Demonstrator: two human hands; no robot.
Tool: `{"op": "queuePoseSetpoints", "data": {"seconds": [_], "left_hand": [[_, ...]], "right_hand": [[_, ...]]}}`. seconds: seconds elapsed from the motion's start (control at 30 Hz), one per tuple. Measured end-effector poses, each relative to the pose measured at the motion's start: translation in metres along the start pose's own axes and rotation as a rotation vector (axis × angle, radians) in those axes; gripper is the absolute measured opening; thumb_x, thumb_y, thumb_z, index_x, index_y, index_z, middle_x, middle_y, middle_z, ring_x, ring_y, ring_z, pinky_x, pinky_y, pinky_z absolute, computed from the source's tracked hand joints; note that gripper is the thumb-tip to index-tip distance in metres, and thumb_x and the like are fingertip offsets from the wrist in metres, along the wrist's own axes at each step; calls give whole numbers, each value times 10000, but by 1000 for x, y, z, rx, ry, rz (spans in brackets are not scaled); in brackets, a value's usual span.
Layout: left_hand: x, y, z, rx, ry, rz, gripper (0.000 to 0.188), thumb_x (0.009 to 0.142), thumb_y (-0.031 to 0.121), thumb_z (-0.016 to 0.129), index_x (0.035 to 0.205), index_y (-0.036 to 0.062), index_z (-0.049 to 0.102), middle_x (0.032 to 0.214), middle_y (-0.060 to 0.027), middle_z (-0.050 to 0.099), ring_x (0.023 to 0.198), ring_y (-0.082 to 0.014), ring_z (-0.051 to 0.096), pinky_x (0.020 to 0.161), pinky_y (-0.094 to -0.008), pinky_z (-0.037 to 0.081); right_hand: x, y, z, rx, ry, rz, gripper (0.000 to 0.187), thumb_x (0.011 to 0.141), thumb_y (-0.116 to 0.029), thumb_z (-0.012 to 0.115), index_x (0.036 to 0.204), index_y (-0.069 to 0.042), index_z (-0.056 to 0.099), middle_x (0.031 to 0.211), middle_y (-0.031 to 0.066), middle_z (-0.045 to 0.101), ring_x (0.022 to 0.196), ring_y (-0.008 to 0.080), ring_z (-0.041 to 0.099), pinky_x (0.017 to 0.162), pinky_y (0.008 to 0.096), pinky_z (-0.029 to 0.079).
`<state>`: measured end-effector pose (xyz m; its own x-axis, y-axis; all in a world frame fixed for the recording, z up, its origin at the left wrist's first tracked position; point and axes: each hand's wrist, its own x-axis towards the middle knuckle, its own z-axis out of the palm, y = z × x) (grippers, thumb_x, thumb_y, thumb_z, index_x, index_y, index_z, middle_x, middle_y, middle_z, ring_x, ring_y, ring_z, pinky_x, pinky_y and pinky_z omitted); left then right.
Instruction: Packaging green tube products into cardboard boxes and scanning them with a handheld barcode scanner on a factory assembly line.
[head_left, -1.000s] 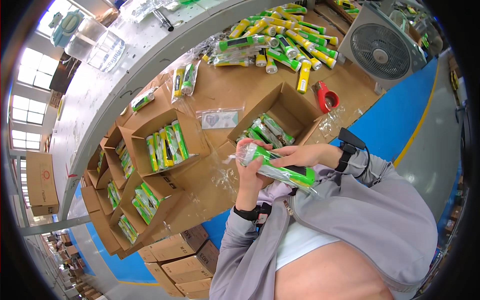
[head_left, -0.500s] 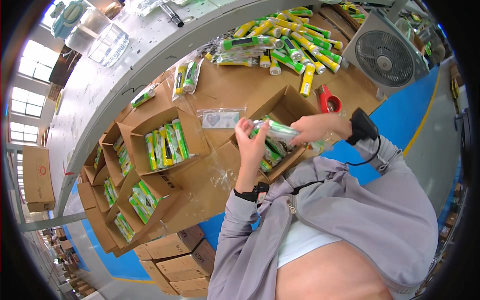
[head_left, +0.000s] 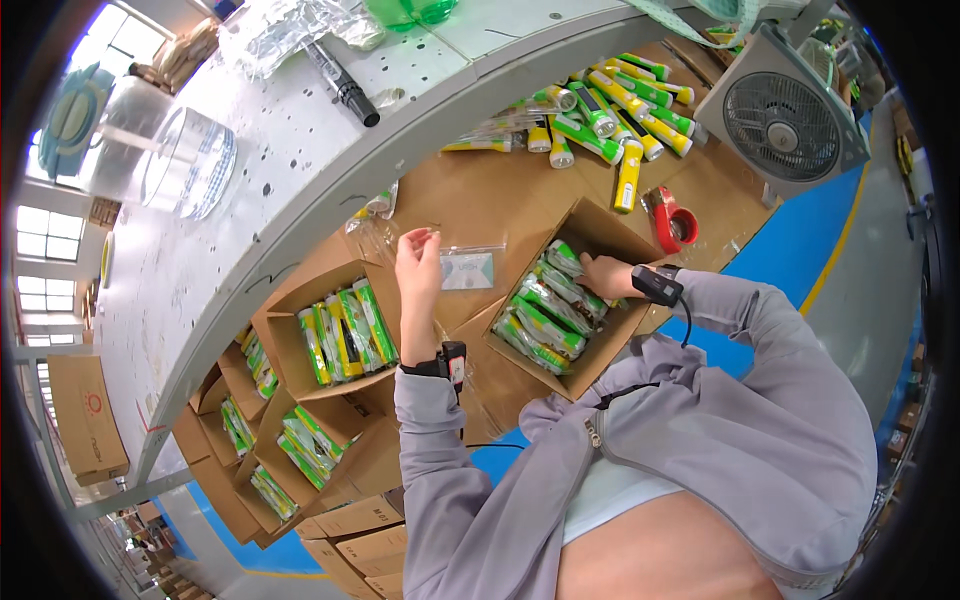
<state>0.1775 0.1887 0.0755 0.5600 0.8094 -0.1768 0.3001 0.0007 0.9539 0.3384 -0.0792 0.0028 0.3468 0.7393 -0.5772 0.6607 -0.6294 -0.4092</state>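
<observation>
My right hand (head_left: pixel 608 277) reaches over the right wall of an open cardboard box (head_left: pixel 632 325), its fingers closed at the end of a bagged green flashlight (head_left: pixel 565 258). Several more flashlights in clear bags (head_left: pixel 545 322) lie side by side in that box. To the left, my left hand (head_left: pixel 418 262) is raised above the cardboard-covered table with its fingers curled together; whether anything thin is between them is hidden. Near it are a crumpled clear bag (head_left: pixel 372 238) and a flat clear packet with a printed card (head_left: pixel 468 270).
Several boxes of bagged flashlights (head_left: pixel 345 330) stand at left. Loose yellow and green flashlights (head_left: pixel 625 105) are heaped at the back, beside a box fan (head_left: pixel 785 120). A red tape dispenser (head_left: pixel 678 225) sits right of my box. A white shelf (head_left: pixel 300 130) arches overhead with a marker (head_left: pixel 345 88).
The bagged flashlight between both hands has gone down into the box with my right hand. My left hand has let go and moved left. The view has shifted.
</observation>
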Motion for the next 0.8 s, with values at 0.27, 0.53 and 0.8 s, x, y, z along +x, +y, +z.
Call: {"op": "queuePoseSetpoints", "data": {"seconds": [0.27,0.53,0.8], "left_hand": [[-51,33,45,75,-333,177,269,829,110,631,1056,-13,551,986,-126,618,877,-199,626,712,-304,492],[-106,74,33,-309,-556,190,708,613,143,829,1231,21,506,1161,-96,557,1045,-181,561,895,-307,445],[-163,94,31,-142,-605,702,550,501,151,844,999,42,635,896,-82,654,831,-194,606,753,-321,468]], "right_hand": [[-33,-18,-52,134,-76,-26,372,871,-252,566,1068,44,457,787,269,609,782,408,608,699,454,477],[-125,-60,-92,1043,-312,-392,491,879,-183,629,1281,-30,393,1128,52,544,984,95,517,827,272,448],[-153,-73,-48,1023,-310,-618,820,713,-185,789,1357,-46,301,1290,82,450,1185,154,426,974,300,372]]}}
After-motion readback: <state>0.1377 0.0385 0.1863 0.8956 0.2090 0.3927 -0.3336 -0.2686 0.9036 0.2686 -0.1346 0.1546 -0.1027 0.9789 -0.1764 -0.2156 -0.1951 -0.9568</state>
